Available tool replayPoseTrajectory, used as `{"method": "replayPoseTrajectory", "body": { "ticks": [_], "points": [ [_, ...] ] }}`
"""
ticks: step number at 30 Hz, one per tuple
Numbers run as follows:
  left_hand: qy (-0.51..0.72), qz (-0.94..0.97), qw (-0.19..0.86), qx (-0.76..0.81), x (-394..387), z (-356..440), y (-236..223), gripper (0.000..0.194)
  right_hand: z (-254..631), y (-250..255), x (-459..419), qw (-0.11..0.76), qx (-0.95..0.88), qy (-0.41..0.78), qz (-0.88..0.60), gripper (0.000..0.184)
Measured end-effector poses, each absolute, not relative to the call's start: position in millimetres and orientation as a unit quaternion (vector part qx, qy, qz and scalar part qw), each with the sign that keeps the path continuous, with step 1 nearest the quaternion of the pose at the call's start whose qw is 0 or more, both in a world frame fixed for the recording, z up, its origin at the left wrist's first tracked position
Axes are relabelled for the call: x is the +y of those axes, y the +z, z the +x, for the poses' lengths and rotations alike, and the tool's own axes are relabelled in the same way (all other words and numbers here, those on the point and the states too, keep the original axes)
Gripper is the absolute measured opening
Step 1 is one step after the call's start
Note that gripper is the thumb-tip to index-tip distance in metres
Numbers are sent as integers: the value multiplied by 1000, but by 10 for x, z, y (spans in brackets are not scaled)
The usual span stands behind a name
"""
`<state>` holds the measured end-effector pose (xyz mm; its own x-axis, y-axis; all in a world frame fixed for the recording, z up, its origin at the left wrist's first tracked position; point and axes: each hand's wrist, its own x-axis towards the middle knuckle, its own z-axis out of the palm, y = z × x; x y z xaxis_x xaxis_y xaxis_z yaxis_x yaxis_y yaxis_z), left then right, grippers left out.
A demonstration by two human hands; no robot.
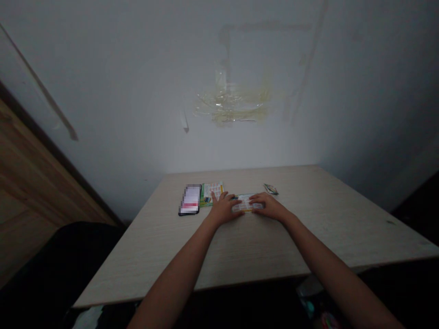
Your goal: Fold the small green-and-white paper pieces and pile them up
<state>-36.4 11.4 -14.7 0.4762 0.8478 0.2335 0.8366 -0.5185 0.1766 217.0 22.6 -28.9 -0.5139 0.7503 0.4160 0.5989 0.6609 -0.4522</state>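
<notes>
A small printed paper sheet (245, 201), pale with a coloured border, lies on the table between my hands; its ends are partly covered. My left hand (224, 209) holds its left end with thumb and forefinger, while the other fingers spread toward a second printed sheet (213, 188). At the right end, my right hand (270, 206) grips the paper, fingers near the far edge and thumb near the close edge. The green-edged second sheet lies left of my hands, beside a phone (190, 199) with a blurred-out screen.
A small colourful piece (271, 188), perhaps folded paper, lies beyond my right hand. The pale wooden table (164, 256) meets a wall (137, 91) with peeling clear tape (233, 105). A dark object (68, 256) stands left of the table, before a wooden panel (24, 183).
</notes>
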Motion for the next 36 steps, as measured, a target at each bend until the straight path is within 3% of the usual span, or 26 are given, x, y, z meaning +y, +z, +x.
{"method": "replayPoseTrajectory", "body": {
  "ticks": [25,36],
  "points": [
    [180,865,36,467,141,-354,-146,30,2137,-281,222,312,-858,133,-385,24],
    [214,851,47,477,159,-340,-121,37,2100,-128,154,325,-804,169,-469,24]
  ]
}}
